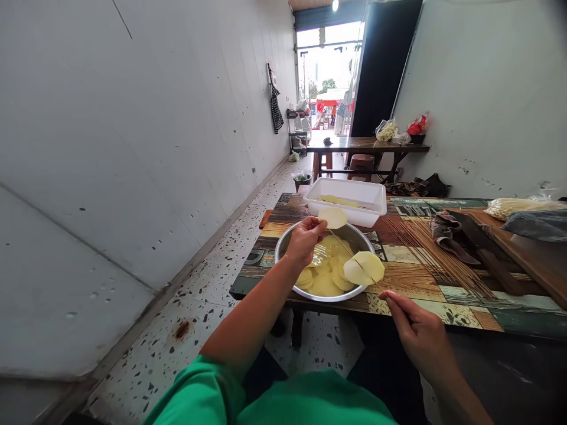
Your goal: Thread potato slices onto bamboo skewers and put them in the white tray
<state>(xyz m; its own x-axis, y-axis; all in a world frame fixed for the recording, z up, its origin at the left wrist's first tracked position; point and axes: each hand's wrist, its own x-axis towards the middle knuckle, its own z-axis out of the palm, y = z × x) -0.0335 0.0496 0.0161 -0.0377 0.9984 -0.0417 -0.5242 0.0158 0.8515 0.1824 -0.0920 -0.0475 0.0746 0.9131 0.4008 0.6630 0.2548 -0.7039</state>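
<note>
My left hand (305,239) pinches a thin pale potato slice (333,218) at its edge, above a round metal basin (280,248). In my right hand (419,324) is a bamboo skewer (378,285), held between thumb and fingers near its lower end. A second potato slice (364,268) is threaded on that skewer, just beyond the right fingers. The skewer's far part runs up toward the slice in my left hand; whether it pierces that slice I cannot tell. Several more potato slices (325,274) lie in yellowish water in the basin.
Behind the basin stands a white plastic tub (374,203) with slices and skewers inside. Loose bamboo skewers (425,251), a glove (447,233) and a wooden board (527,254) lie to the right on the patchwork table (405,254). A wall (155,147) rises at left.
</note>
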